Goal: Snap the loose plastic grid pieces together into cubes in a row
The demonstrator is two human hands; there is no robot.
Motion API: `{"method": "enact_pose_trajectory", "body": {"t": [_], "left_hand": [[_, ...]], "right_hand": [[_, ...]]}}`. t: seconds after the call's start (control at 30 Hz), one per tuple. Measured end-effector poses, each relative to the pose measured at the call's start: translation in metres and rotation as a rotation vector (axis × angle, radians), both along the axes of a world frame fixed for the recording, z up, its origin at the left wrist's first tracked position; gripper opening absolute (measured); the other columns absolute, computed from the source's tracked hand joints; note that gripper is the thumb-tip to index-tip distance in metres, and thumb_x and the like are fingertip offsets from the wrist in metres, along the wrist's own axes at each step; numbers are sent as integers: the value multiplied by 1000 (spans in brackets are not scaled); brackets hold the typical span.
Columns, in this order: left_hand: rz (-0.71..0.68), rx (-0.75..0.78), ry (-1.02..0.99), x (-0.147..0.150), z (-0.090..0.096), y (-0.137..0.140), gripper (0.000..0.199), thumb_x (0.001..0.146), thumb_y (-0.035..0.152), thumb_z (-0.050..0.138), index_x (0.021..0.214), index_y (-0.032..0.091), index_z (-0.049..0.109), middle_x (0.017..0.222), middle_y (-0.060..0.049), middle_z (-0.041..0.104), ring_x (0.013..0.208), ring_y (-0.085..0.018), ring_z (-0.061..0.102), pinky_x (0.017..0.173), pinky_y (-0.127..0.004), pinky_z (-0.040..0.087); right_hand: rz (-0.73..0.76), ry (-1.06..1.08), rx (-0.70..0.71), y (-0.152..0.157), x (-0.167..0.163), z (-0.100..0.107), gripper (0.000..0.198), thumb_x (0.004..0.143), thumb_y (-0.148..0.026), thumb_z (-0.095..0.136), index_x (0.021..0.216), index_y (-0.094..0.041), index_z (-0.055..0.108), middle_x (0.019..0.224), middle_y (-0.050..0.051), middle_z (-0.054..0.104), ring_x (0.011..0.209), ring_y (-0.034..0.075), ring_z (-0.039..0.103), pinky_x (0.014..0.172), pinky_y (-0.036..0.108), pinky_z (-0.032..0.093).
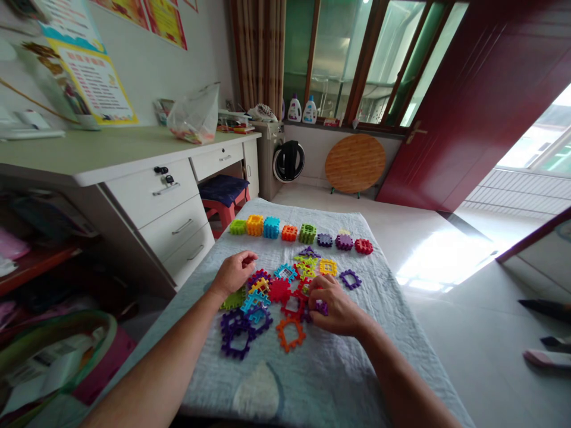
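Loose plastic interlocking tiles lie in a mixed pile, among them a red tile (280, 291), an orange frame tile (291, 334) and a dark purple frame tile (236, 342). My right hand (334, 306) is over the pile's right side, fingers curled around a purple interlocking tile (322, 307), partly hidden under them. At the pile's upper left, my left hand (232, 273) hovers with its fingers curled together and nothing visible in them. A green tile (232, 300) lies just below it. Right of the pile sit a yellow frame tile (328, 267) and a purple frame tile (350, 279).
Along the table's far edge runs a row of tile stacks sorted by colour, including a blue stack (272, 227) and a red stack (364, 246). A pale blue cloth (357, 380) covers the table. At left stands a desk (134, 154) with drawers; a stool (223, 193) is beneath it.
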State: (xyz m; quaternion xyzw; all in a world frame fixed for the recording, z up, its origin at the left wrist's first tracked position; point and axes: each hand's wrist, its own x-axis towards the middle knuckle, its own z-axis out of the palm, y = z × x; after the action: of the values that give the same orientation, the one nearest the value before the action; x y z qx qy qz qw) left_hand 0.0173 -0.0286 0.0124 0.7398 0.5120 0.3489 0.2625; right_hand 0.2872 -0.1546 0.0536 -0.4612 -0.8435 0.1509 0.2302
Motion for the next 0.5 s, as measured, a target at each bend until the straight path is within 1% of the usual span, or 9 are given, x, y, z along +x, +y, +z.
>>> {"method": "enact_pose_trajectory", "body": {"t": [0.1, 0.17, 0.27, 0.33, 0.4, 0.5], "left_hand": [[2, -2, -4, 0, 0, 0, 22, 72, 31, 53, 87, 19, 64, 78, -2, 69, 72, -18, 64, 71, -28, 51], [2, -6, -5, 0, 0, 0, 22, 72, 31, 53, 87, 18, 64, 78, -2, 69, 72, -17, 64, 71, -28, 51], [-1, -14, -4, 1, 1, 0, 23, 73, 32, 53, 87, 18, 65, 78, -3, 69, 72, -17, 64, 70, -28, 51], [-5, -22, -4, 1, 1, 0, 24, 73, 32, 53, 88, 17, 65, 78, -3, 69, 72, -17, 64, 70, -28, 51], [-7, -24, -4, 1, 2, 0, 24, 73, 31, 53, 88, 17, 65, 79, -4, 69, 72, -17, 64, 70, -28, 51], [-12, -7, 1, 1, 4, -2, 23, 73, 31, 53, 88, 17, 65, 78, -3, 69, 71, -17, 64, 70, -27, 51]], "right_hand": [[-112, 64, 40, 5, 7, -4, 13, 70, -8, 54, 68, -19, 59, 80, 2, 56, 81, 17, 50, 83, 34, 40], [-187, 99, 66, 9, 13, -7, 13, 73, -9, 52, 70, -19, 59, 78, 3, 56, 79, 17, 51, 78, 33, 41], [-224, 122, 98, 10, 16, -9, 11, 76, -13, 52, 72, -20, 60, 78, 4, 57, 78, 18, 51, 77, 34, 41], [-194, 121, 109, 8, 10, -8, 11, 77, -14, 53, 76, -20, 61, 82, 5, 58, 82, 19, 51, 79, 35, 42], [-133, 93, 108, 5, -2, -3, 12, 78, -15, 54, 82, -21, 63, 89, 6, 59, 87, 20, 51, 83, 37, 41], [3, -15, 70, -1, -29, 6, 22, 79, -19, 57, 100, -25, 64, 103, 6, 60, 95, 22, 48, 88, 40, 39]]}}
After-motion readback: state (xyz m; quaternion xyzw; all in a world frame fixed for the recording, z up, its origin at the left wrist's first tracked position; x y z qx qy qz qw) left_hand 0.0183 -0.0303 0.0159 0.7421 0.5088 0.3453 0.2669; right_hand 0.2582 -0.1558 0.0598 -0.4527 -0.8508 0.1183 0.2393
